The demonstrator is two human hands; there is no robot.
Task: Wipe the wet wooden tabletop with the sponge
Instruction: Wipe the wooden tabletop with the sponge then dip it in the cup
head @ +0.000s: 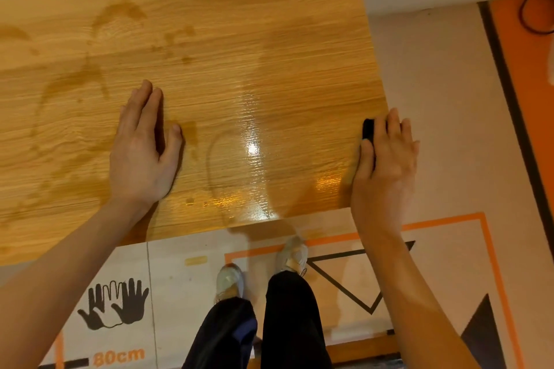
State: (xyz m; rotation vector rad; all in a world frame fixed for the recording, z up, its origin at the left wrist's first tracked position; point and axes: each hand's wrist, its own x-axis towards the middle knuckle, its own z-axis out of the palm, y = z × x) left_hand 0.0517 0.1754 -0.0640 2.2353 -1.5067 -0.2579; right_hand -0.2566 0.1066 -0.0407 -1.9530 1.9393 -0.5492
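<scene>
The wooden tabletop (227, 48) fills the upper left of the head view, with dark wet patches across its left and middle and a glossy wet streak near the front centre. My left hand (144, 147) lies flat on the wood, fingers straight, holding nothing. My right hand (386, 156) is at the table's right edge, fingers and thumb wrapped over a black sponge (368, 128). Only a small dark corner of the sponge shows past my fingers; the rest is hidden under the hand.
The table's front edge runs just above my shoes (230, 278). The floor mat (443, 117) to the right has orange and black lines. A black cable (527, 9) loops on the orange strip at the far right.
</scene>
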